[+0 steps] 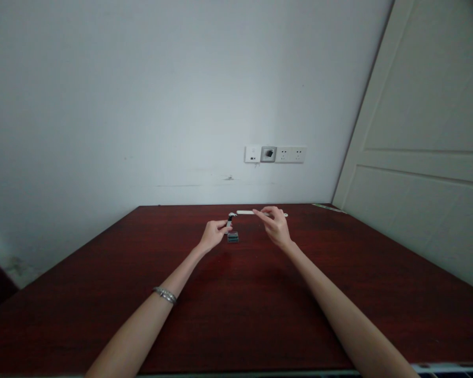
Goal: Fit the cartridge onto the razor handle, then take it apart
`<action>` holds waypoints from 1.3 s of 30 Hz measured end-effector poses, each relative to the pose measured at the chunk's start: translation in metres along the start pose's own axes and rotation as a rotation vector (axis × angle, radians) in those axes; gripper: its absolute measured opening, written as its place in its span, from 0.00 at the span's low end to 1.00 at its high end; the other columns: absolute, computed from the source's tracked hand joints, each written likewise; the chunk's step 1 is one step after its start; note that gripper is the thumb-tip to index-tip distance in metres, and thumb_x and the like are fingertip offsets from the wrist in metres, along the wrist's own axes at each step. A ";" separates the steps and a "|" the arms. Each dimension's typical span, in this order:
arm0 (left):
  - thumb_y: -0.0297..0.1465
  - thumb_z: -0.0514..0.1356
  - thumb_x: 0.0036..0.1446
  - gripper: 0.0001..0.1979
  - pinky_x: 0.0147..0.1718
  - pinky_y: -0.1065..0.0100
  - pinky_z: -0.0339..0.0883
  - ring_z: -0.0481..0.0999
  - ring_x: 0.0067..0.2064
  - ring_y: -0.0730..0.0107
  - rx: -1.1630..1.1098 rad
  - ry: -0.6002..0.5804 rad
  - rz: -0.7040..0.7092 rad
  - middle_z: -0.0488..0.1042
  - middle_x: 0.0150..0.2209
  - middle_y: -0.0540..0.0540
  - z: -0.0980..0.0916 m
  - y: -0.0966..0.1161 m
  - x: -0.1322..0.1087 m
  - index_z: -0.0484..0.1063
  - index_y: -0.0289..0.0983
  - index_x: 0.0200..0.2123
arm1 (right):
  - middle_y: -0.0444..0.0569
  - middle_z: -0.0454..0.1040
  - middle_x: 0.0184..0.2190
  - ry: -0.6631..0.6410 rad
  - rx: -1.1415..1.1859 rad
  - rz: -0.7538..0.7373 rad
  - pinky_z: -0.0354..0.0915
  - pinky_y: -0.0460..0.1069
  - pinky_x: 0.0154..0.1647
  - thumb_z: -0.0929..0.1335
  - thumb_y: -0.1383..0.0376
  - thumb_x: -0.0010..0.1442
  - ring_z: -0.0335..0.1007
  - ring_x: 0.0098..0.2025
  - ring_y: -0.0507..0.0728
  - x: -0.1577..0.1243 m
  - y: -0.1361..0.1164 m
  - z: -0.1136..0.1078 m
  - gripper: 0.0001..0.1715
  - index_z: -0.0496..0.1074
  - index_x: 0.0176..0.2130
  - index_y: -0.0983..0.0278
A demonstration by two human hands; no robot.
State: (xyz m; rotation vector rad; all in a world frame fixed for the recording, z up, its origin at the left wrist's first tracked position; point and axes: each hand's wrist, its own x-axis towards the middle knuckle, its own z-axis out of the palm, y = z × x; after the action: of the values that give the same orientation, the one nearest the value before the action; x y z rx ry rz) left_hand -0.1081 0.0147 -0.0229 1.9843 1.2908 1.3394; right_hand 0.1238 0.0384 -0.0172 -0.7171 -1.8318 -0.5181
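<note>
My left hand (214, 234) is closed around the grey handle of a small razor-like tool (229, 223), with a black neck and a pale head pointing away from me. Beside its fingertips, on the table, sits a small clear box (233, 238) with something dark green in it. My right hand (276, 226) has its fingers pinched at a slim white stick (244, 212), which lies crosswise with its rounded right end showing past the knuckles. The stick's left tip is close to the tool's head; its middle is hidden by my fingers.
Both arms reach over a dark red wooden table (236, 304). A white wall with sockets (290, 154) rises behind its far edge. On the right stands a pale panelled door (418, 157). A thin pale strip (328, 208) lies at the far right corner.
</note>
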 end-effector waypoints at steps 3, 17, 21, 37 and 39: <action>0.32 0.58 0.47 0.11 0.37 0.66 0.66 0.75 0.34 0.63 0.001 -0.004 0.013 0.77 0.29 0.48 -0.001 0.003 -0.001 0.77 0.33 0.31 | 0.49 0.67 0.38 0.017 0.022 0.012 0.59 0.51 0.39 0.60 0.75 0.58 0.63 0.39 0.53 0.003 -0.007 0.002 0.27 0.67 0.50 0.49; 0.32 0.59 0.48 0.11 0.37 0.66 0.66 0.75 0.36 0.61 0.027 -0.012 0.073 0.78 0.32 0.48 0.000 0.004 -0.003 0.77 0.34 0.32 | 0.49 0.66 0.39 -0.017 0.049 -0.034 0.58 0.51 0.40 0.60 0.77 0.57 0.63 0.40 0.54 0.004 -0.014 0.002 0.30 0.65 0.52 0.49; 0.33 0.58 0.49 0.11 0.39 0.65 0.65 0.75 0.38 0.60 0.007 -0.020 0.071 0.78 0.34 0.47 -0.001 0.005 -0.003 0.77 0.34 0.34 | 0.49 0.66 0.38 -0.049 0.045 -0.041 0.59 0.51 0.39 0.59 0.77 0.57 0.63 0.38 0.53 0.001 -0.009 0.001 0.30 0.65 0.52 0.49; 0.33 0.59 0.49 0.12 0.40 0.65 0.65 0.76 0.39 0.59 0.003 0.035 0.084 0.78 0.35 0.45 -0.002 0.007 -0.001 0.77 0.33 0.34 | 0.51 0.64 0.38 -0.006 0.172 0.040 0.64 0.50 0.39 0.58 0.75 0.59 0.63 0.39 0.53 -0.005 -0.001 0.001 0.26 0.66 0.52 0.52; 0.33 0.59 0.49 0.12 0.40 0.65 0.66 0.75 0.39 0.59 -0.008 0.024 0.091 0.78 0.36 0.45 -0.002 0.008 -0.001 0.77 0.33 0.36 | 0.51 0.64 0.38 -0.003 0.184 0.045 0.65 0.50 0.40 0.58 0.75 0.59 0.64 0.39 0.53 -0.002 -0.007 0.001 0.27 0.66 0.52 0.52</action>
State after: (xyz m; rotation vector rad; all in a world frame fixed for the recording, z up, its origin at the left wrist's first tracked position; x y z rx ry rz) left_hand -0.1057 0.0096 -0.0165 2.0492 1.2168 1.4123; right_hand 0.1186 0.0337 -0.0198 -0.6325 -1.8343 -0.3139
